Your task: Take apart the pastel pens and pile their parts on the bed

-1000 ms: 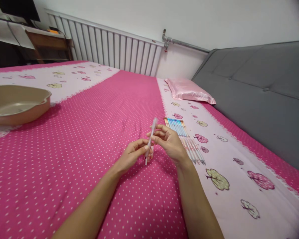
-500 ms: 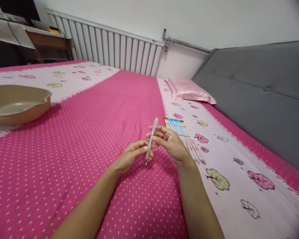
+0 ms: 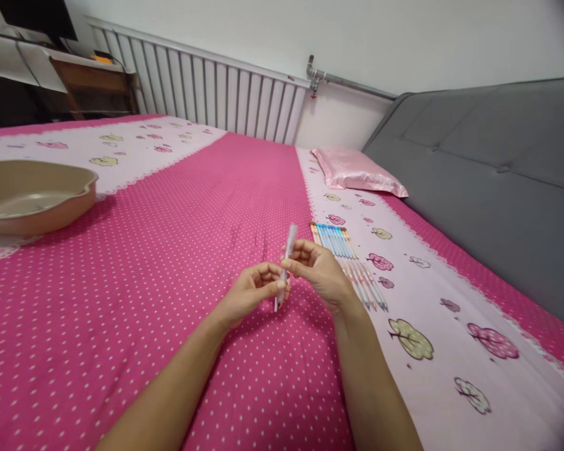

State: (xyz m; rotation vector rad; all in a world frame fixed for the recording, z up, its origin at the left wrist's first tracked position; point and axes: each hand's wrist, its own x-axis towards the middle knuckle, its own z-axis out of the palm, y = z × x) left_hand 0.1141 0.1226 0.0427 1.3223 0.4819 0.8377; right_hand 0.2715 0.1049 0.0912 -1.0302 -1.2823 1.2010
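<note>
A pale, slim pen (image 3: 291, 237) is upright but leaning between my two hands, above the pink polka-dot cover. My left hand (image 3: 251, 292) pinches its lower part, thumb in front and fingers curled behind. My right hand (image 3: 322, 274) grips it higher up between thumb and fingers. The fingers hide the pen's middle, and a thin whitish piece shows beside its lower end. Just beyond my right hand lie a row of blue and orange-brown pens (image 3: 333, 240) and a row of pale pinkish pens (image 3: 367, 287), partly covered by that hand.
On the bed at left sits a beige basin (image 3: 37, 216) with a few small things inside. A pink satin pillow (image 3: 357, 170) lies near the grey headboard (image 3: 489, 134). Behind the bed are a white radiator (image 3: 202, 84) and a pipe (image 3: 352, 81).
My right thumb has come across the pen's upper part, and that hand now grips it more firmly. The pen has turned slightly, and a thin whitish piece now shows at its lower left.
</note>
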